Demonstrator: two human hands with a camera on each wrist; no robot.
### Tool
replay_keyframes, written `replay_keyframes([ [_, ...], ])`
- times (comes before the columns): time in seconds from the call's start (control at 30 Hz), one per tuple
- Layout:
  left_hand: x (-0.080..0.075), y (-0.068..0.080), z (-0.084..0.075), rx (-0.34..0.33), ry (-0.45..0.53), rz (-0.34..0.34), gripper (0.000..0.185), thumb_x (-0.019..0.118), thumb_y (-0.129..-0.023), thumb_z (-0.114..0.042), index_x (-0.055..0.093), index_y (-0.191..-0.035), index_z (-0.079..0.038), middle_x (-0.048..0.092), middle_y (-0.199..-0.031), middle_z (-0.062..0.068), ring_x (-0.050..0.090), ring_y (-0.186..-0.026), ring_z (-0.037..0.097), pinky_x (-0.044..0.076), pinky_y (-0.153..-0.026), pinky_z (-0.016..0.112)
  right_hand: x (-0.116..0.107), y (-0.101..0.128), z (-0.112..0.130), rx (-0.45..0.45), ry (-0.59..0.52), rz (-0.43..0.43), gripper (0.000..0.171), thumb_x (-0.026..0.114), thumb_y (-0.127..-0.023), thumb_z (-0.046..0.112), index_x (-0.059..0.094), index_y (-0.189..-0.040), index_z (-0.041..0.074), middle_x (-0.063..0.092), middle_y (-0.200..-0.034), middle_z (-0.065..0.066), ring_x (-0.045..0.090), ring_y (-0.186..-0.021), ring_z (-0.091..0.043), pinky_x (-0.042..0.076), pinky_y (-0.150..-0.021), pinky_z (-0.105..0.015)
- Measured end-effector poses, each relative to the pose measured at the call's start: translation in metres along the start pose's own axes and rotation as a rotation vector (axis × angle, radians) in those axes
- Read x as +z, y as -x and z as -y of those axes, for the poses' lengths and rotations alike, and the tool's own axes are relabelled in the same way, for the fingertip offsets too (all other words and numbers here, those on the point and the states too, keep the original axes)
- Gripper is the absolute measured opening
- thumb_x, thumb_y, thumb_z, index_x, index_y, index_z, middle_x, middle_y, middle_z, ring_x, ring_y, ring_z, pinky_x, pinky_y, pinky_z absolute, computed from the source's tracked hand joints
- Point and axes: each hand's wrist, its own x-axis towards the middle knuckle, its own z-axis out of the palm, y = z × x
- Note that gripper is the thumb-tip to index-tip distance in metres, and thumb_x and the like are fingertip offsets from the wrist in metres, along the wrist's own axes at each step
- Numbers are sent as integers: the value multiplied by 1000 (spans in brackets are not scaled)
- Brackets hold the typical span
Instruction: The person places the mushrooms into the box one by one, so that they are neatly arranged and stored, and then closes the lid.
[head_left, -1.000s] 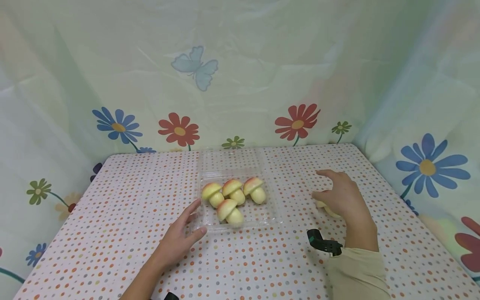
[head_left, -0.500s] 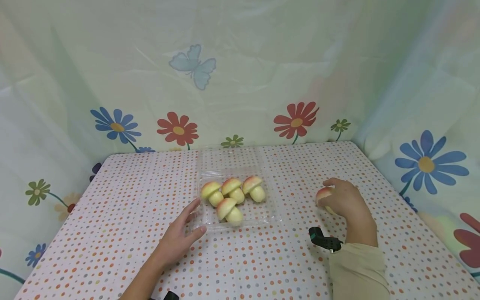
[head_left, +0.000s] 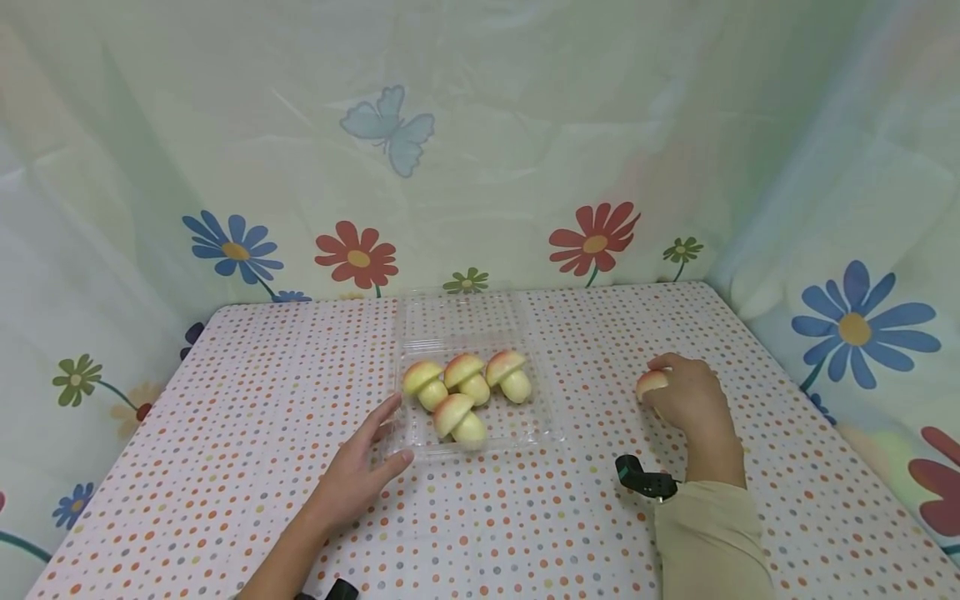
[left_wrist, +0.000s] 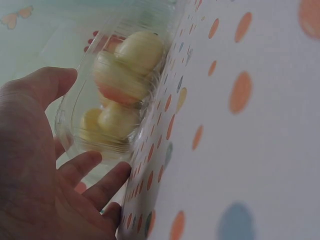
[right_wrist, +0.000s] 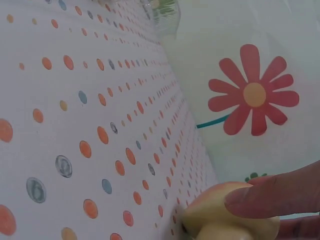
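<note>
Clear tray (head_left: 536, 417) — four mushroom buns (head_left: 465, 392), left hand (head_left: 358, 468) steadying

We see a table (head_left: 225, 467) covered in a dotted cloth filling the lower half of the frame. At centre, a clear plastic tray (head_left: 536, 429) lies on it. The left hand (head_left: 352, 475) rests flat on the cloth, lower left of the tray.

A makeshift recording booth rather than a lived-in room: a pale flower-and-butterfly sheet (head_left: 480, 150) hangs as backdrop from nine o'clock round through twelve to three, enclosing a bench (head_left: 247, 400) spread with a polka-dot cloth, with small black wrist cameras (head_left: 641, 479) worn.
</note>
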Motion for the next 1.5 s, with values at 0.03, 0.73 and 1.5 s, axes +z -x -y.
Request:
replay_keyframes([
  [0.03,0,0,0,-2,-1,1,79,68,-99,-41,25,-165,-30,30,-170,-3,44,-148,36,31,-117,71,0,0,0,-2,-2,-1,53,65,-86,11,54,-136,-4,47,-130,-43,51,-107,-52,50,-75,-53],
  [0.73,0,0,-1,-5,10,3,79,68,-99,-39,25,-165,-30,29,-170,-4,43,-149,35,29,-119,71,3,3,7,16,-91,-83,60,57,-93,24,50,-148,1,42,-140,-42,49,-110,-50,48,-77,-57],
  [1.5,1,0,0,-5,13,3,79,69,-100,-34,25,-165,-30,29,-170,-4,43,-149,35,28,-119,71,3,6,25,-143,-162,-218,57,63,-99,29,54,-148,3,48,-135,-35,52,-109,-46,48,-79,-53],
])
